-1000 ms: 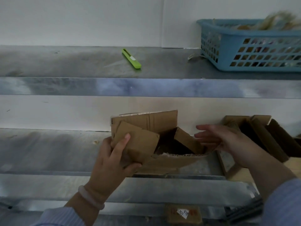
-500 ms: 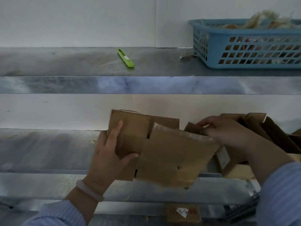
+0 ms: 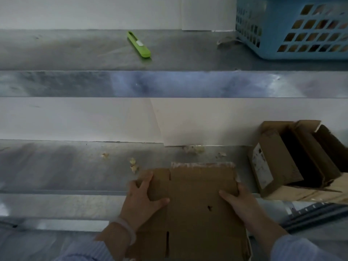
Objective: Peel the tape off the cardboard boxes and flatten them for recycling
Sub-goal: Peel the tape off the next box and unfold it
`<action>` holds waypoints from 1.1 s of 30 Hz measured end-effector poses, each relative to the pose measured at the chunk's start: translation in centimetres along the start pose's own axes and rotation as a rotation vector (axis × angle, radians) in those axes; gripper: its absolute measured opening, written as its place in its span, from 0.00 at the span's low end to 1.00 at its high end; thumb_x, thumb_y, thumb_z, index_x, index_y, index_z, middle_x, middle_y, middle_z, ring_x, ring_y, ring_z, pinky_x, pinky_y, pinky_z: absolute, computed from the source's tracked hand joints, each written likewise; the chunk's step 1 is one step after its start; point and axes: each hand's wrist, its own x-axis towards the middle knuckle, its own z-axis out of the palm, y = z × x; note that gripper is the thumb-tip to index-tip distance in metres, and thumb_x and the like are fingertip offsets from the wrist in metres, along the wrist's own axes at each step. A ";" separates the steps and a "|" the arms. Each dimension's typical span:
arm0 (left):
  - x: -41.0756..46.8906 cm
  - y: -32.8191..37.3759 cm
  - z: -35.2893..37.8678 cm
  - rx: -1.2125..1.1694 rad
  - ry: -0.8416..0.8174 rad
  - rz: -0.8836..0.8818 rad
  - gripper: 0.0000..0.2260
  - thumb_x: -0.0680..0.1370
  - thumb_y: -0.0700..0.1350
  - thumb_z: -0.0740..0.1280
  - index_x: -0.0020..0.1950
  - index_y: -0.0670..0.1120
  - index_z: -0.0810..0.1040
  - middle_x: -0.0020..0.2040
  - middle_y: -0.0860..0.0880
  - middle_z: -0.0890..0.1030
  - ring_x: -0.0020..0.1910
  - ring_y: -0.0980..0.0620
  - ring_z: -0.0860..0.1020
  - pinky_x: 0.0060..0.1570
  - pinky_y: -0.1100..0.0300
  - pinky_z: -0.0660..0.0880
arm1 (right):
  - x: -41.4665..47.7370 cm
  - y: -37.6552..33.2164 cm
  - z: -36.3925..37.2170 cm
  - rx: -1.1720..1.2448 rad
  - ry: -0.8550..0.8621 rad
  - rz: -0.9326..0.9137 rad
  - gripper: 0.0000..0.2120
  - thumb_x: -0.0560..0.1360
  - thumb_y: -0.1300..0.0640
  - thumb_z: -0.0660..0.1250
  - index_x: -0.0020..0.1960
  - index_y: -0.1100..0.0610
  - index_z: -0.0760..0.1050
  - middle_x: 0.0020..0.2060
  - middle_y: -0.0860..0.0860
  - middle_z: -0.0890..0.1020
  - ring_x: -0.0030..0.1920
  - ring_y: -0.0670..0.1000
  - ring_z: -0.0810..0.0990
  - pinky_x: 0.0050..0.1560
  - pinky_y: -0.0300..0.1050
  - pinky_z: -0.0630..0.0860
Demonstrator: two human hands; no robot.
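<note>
Flattened box lower centre, overhanging shelf edge. Left hand, right hand clamp its sides, fingers spread. Risk: loosened grip, box springs open or slides off.

The flattened cardboard box is showing plain brown, with a pale frayed strip along its far edge. The open boxes at the right are showing the same brown, one wearing a white label. The cutter is glowing lime green, the lattice-sided basket light blue, the shelf dull grey, and both sleeves pale blue.
</note>
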 end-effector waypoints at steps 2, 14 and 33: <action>0.9 0.2 0.2 0.069 0.014 0.012 0.47 0.63 0.72 0.68 0.75 0.64 0.48 0.72 0.49 0.52 0.71 0.41 0.62 0.68 0.48 0.67 | 1.2 -0.1 0.2 -0.019 0.010 0.032 0.29 0.70 0.44 0.74 0.66 0.53 0.70 0.52 0.50 0.81 0.49 0.55 0.81 0.54 0.57 0.79; 6.3 1.7 0.8 0.253 0.032 0.046 0.47 0.65 0.73 0.65 0.77 0.62 0.45 0.77 0.46 0.44 0.76 0.41 0.47 0.74 0.47 0.53 | 5.2 -1.2 0.5 -0.331 0.154 -0.047 0.43 0.72 0.39 0.68 0.78 0.49 0.49 0.73 0.52 0.65 0.68 0.58 0.70 0.62 0.51 0.72; 5.2 1.2 4.4 0.575 0.050 0.439 0.34 0.76 0.69 0.48 0.77 0.54 0.56 0.78 0.49 0.55 0.77 0.47 0.55 0.74 0.43 0.51 | 5.2 1.8 3.8 -1.110 0.120 -0.578 0.37 0.72 0.28 0.38 0.77 0.42 0.36 0.75 0.45 0.35 0.77 0.48 0.37 0.76 0.50 0.37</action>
